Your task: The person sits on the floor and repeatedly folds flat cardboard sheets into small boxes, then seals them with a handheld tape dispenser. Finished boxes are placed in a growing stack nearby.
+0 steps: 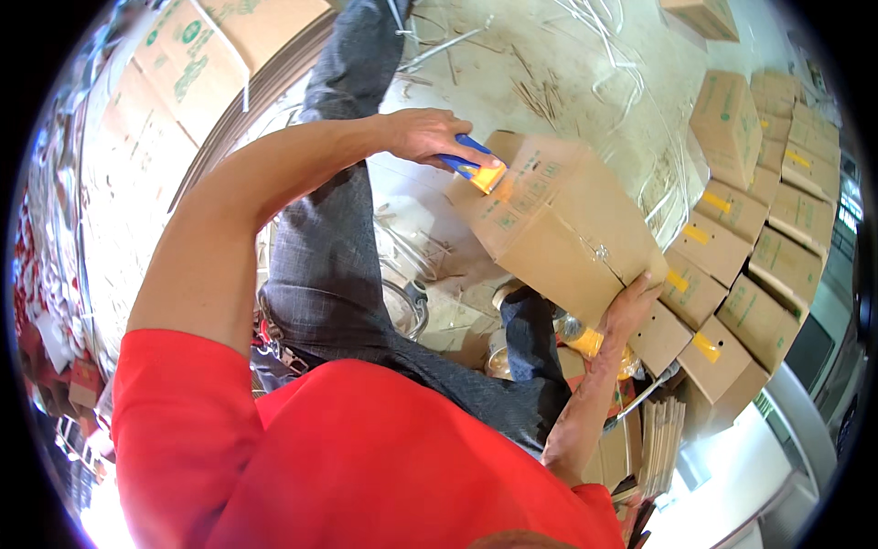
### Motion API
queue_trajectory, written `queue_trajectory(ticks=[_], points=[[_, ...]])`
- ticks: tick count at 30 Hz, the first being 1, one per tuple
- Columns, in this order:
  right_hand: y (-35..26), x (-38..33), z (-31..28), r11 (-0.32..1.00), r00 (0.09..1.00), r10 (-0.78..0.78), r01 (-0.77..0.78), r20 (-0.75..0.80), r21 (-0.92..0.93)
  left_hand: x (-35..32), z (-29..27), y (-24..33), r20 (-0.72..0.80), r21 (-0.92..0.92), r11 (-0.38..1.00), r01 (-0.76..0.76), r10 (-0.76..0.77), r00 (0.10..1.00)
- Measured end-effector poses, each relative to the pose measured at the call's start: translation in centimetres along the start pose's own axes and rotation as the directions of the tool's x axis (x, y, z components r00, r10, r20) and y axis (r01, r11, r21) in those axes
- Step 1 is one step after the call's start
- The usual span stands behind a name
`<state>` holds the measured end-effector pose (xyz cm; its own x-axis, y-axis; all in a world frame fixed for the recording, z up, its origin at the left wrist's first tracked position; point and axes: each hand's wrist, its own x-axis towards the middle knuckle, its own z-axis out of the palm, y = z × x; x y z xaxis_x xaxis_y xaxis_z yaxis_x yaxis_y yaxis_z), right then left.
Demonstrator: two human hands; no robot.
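Note:
My left hand (428, 137) is closed around a blue and yellow tape dispenser (474, 163). The dispenser's yellow end rests against the near left end of a brown cardboard box (581, 233), close to its printed panel. The box hangs tilted in front of me, above my lower right leg. At its right end, my right hand (629, 306) grips the lower corner; some of those fingers are hidden behind the cardboard. A shallow dent and a small shiny spot show along the box's middle seam.
Stacked boxes (722, 242) with yellow tape strips stand at the right. Rolls of yellow tape (585, 340) lie below the held box. White straps (613, 55) and scraps litter the floor ahead. Large printed cartons (183, 73) stand at the left, with folded cardboard (660, 448) at lower right.

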<state>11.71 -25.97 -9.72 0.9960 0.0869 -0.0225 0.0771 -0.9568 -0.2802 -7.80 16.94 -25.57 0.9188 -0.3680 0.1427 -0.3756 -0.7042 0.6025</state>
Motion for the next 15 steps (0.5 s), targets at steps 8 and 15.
queue_trajectory(ticks=[8,15], points=[[0.0,1.8,0.2,0.999,0.999,-0.044,0.044,-0.015,-0.021,5.7,-5.0,5.6,0.235,0.377,0.926,0.017,-0.113,0.965],[1.0,1.1,0.6,0.998,0.997,-0.057,0.056,-0.057,-0.014,11.0,-7.9,11.1,0.618,0.701,0.578,-0.417,-0.201,0.760]])
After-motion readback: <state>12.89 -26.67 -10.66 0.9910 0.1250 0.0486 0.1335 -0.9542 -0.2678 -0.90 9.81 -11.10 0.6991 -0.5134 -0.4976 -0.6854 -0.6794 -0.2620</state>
